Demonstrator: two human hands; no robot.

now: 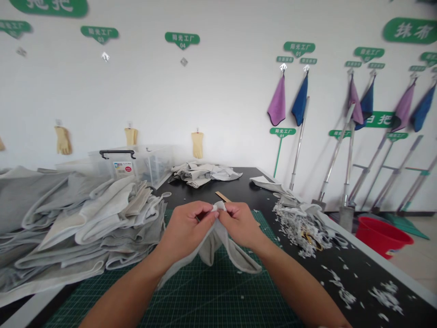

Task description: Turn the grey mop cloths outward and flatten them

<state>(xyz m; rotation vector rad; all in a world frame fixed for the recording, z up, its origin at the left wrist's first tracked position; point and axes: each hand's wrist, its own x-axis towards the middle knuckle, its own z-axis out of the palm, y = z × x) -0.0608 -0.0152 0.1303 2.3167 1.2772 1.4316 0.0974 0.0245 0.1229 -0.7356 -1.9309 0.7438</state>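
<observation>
My left hand [186, 226] and my right hand [241, 223] are held close together above a green cutting mat [205, 291]. Both pinch the top edge of a grey cloth piece [213, 243], which hangs down between them in folds toward the mat. The fingers of each hand are closed on the fabric, thumbs meeting at its small white tip. A big stack of folded grey cloth [85, 228] lies just left of my left forearm.
White fabric scraps [300, 228] are heaped and scattered on the black table [362, 269] to the right. A clear plastic box [133, 166], a second cloth pile [201, 173] and a wooden ruler [222, 196] lie farther back. Mops and a red basin [382, 234] stand by the wall.
</observation>
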